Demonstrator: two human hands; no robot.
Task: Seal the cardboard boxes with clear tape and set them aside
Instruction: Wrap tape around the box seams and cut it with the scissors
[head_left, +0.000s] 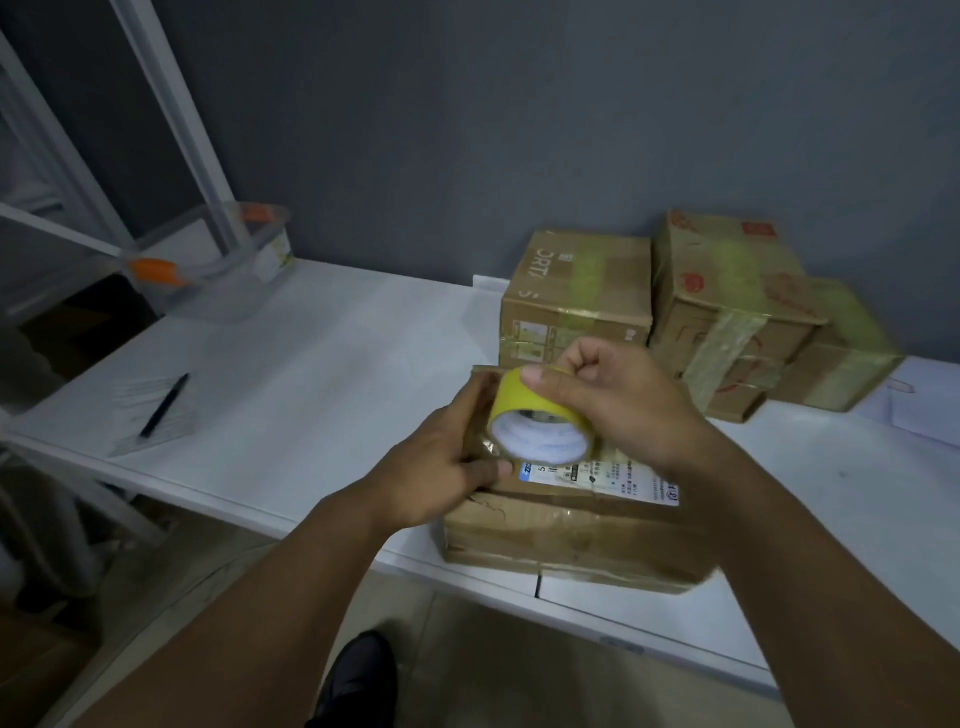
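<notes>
Tape roll (540, 415) gripped by right hand (613, 400), left hand (441, 462) pinching box (571, 535) edge

A dark grey wall (467, 130) closes the far side of the dim room. A white table (322, 374) runs from far left to near right, lit paler at its middle. A pen (165, 406) lies on a notepad (150, 415) at the table's left edge. A clear tub (234, 260) with orange clips sits far left. White frame bars (171, 119) rise at left. The floor (467, 649) below is beige
</notes>
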